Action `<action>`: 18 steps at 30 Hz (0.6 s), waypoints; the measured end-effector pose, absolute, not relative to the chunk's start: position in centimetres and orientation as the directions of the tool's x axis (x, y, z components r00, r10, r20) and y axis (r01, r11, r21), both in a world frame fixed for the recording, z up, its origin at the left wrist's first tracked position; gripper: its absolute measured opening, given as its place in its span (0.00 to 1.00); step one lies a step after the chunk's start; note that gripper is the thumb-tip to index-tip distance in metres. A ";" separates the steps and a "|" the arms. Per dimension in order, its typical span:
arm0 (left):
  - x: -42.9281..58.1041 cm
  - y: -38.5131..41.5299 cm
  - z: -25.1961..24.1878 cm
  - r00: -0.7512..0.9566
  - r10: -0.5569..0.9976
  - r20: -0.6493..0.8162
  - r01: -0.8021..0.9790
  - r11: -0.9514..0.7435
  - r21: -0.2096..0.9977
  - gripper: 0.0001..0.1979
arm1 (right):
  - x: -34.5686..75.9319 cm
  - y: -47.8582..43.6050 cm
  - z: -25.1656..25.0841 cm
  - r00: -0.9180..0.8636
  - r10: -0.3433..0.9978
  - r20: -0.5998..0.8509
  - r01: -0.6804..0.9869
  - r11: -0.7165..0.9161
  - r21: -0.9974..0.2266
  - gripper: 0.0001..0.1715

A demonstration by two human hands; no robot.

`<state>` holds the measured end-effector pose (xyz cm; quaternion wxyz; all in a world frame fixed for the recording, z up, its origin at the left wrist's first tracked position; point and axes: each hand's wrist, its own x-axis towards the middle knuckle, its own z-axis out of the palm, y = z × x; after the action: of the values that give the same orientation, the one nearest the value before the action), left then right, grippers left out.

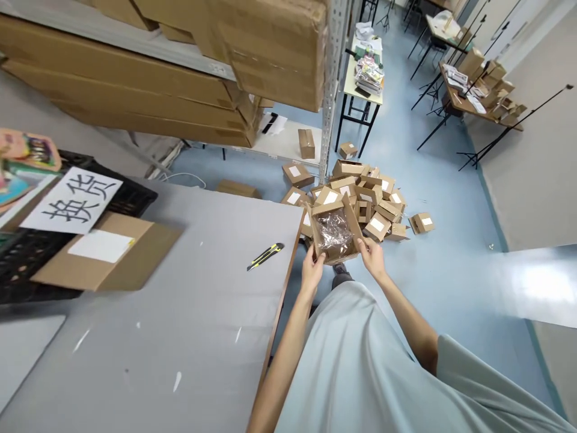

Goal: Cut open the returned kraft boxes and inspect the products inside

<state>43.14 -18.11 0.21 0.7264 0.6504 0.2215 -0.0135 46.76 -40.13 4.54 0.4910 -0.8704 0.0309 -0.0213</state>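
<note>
An open cardboard box is held up in front of me, beyond the right edge of the grey table. Crumpled clear plastic wrap lies inside it. My left hand grips the near left corner, thumb over the rim. On the right side, my right hand is closed on the box's wall. Behind and below it, a heap of small cardboard boxes covers part of the floor, several with white labels and open flaps. A yellow and black box cutter rests on the table, left of my left hand.
The grey table spans the left. On it are a black crate, a white sign with handwritten characters and a labelled cardboard box. A metal shelf post stands ahead; large cartons sit on the shelf.
</note>
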 end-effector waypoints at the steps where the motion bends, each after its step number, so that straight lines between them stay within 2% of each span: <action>1: 43.4 -18.2 -0.1 0.899 0.270 -0.346 0.320 0.138 0.937 0.33 | 47.1 -40.3 4.0 0.997 -0.073 -0.003 -0.040 -0.511 -0.858 0.39; 7: 49.2 -19.8 -1.5 0.899 0.266 -0.348 0.353 0.031 0.935 0.30 | 51.5 -42.8 0.8 0.996 -0.081 -0.041 -0.074 -0.465 -0.882 0.39; 11: 56.1 -23.9 -2.3 0.881 0.258 -0.396 0.422 -0.049 0.905 0.29 | 56.3 -46.6 -1.4 0.985 -0.160 -0.072 -0.129 -0.390 -0.912 0.36; 18: 68.7 -34.5 -4.9 0.902 0.092 -0.422 0.432 -0.212 0.877 0.30 | 66.0 -57.9 -3.2 0.960 -0.244 -0.139 -0.227 -0.385 -0.895 0.36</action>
<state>68.67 -34.47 -4.94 0.6039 0.7657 0.1711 -0.1405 65.99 -57.90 -3.25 0.5363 -0.8321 0.1414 -0.0078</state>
